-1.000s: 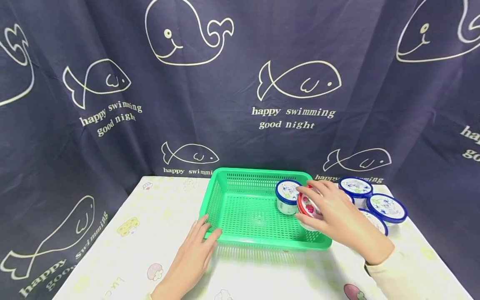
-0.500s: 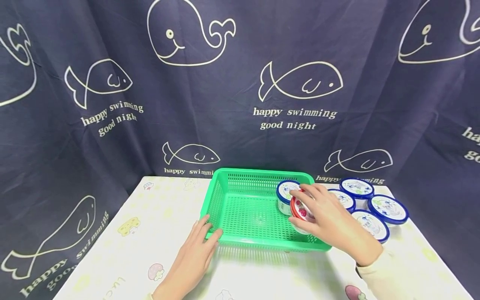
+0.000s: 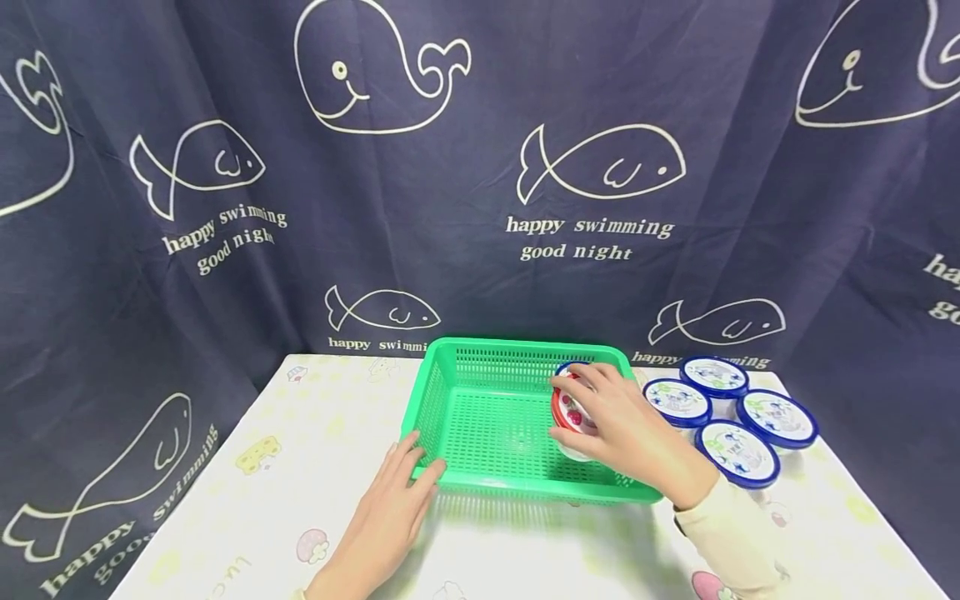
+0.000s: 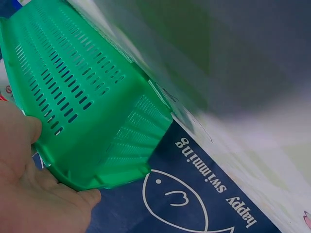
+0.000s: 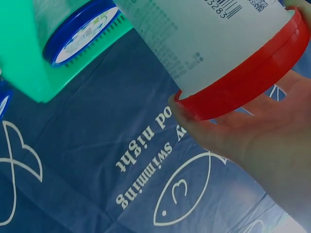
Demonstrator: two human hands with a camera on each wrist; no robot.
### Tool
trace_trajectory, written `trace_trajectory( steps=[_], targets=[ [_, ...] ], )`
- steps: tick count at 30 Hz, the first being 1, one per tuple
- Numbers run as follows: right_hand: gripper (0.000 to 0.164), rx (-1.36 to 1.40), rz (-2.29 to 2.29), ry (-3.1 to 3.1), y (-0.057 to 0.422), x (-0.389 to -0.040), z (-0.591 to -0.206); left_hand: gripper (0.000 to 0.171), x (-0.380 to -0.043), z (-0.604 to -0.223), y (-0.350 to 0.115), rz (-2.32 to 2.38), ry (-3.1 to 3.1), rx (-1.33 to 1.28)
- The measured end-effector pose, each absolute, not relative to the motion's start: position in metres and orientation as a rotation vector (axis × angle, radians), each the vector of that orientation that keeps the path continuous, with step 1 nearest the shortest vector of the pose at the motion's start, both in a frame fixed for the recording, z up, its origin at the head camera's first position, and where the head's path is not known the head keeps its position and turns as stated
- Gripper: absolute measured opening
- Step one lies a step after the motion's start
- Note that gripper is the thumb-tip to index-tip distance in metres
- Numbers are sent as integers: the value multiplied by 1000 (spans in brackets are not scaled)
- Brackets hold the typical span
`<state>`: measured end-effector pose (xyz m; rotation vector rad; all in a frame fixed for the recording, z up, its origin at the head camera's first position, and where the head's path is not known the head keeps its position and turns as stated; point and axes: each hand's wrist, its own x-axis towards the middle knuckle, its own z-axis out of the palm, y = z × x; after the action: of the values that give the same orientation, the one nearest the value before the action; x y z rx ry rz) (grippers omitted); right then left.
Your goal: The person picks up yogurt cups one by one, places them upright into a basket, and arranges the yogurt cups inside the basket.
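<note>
The right hand (image 3: pixel 626 423) sits farther toward 9 o'clock than it does 1 second ago, and with it the red-lidded tub (image 3: pixel 572 414), which goes from beside the 3 o'clock wall of the green basket (image 3: pixel 517 483) to nearer the basket's middle, lid up. The right thumb and fingers pinch the tub by opposite sides of its red lid. Whether its base touches the basket floor is hidden.

In the head view the held tub and hand now cover most of the blue-lidded tub (image 5: pixel 77 29), which stands inside the basket toward 2 o'clock. Meanwhile, the 4 blue-lidded tubs (image 3: pixel 738 452) outside, at 3 o'clock on the white tabletop (image 3: pixel 300 483), show all their lids, free of the hand.

The left hand (image 3: pixel 382 504) stays at the basket's 8 o'clock corner, thumb on the near rim and fingers bent over the side rim; the basket holds its place.

For the work in hand, I judge the sideways carry largely done, with the tub within the basket's outline but not released.
</note>
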<state>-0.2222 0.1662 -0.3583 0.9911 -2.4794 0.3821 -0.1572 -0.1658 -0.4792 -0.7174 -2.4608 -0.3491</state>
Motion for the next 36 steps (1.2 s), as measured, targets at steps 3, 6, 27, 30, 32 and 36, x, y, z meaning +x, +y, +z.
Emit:
trace_trajectory(
  steps=[3,6,27,30,32,36],
  targets=[
    [60,990,389,-2503,162,-223,-360,43,-157,-479,-166,-359,-2456,-715],
    [60,993,402,-2515,159,-224,-361,42,-157,-479,-167,-363,-2456,-716],
    [65,995,383,-2573,151,-236,-369,44,-158,-477,-165,-358,-2447,-721],
    [65,1002,369,-2564,149,-239,-369,44,-158,-477,-166,-355,-2454,-711],
    [65,1008,360,-2563,147,-241,-369,43,-157,-477,-166,-353,-2456,-709],
    [64,1025,347,-2560,144,-244,-371,41,-157,-477,-166,-351,-2439,-717]
  ],
)
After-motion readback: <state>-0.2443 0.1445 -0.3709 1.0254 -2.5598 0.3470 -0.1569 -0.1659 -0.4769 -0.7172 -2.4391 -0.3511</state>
